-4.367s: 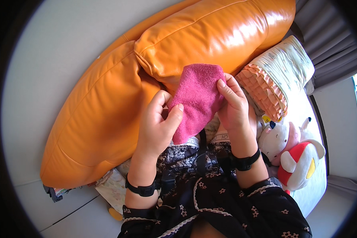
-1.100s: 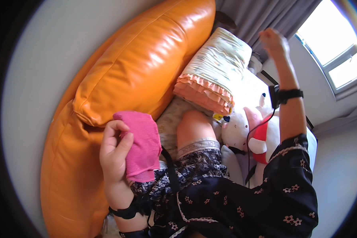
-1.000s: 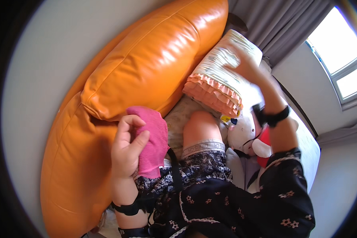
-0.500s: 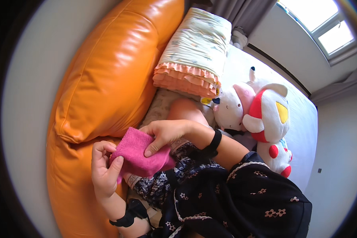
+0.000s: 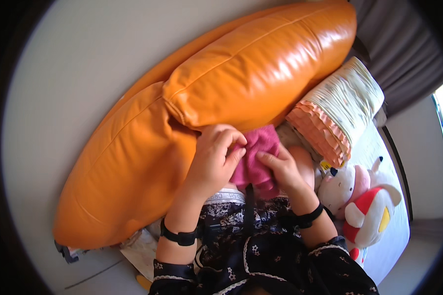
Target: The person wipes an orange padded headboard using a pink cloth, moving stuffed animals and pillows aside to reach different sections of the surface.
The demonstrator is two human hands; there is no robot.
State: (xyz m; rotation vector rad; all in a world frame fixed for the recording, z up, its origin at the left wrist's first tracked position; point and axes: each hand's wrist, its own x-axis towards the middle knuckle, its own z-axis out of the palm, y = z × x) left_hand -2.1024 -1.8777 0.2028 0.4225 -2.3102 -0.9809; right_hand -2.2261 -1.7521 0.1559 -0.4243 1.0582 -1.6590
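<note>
A pink terry cloth (image 5: 257,156) is held above my lap, bunched and creased, between both hands. My left hand (image 5: 216,155) is closed at its left edge, thumb and fingertips pinched together. At the cloth's right side, my right hand (image 5: 284,169) grips it with the thumb lying on top and the other fingers hidden behind. Dark bands (image 5: 181,237) circle both wrists. Below the cloth is the dark patterned fabric (image 5: 221,221) over my lap.
A big orange leather cushion (image 5: 241,73) rises just beyond my hands, along the wall. To the right lie a folded quilt (image 5: 347,108) with ruffled peach edges and plush toys (image 5: 369,216) on a pale bed surface (image 5: 391,246). Grey curtains (image 5: 403,54) hang at the far right.
The view has turned, so the cushion, quilt and toys sit differently in it. The cloth, smoother and flatter before, is now more crumpled. Both hands still grip it.
</note>
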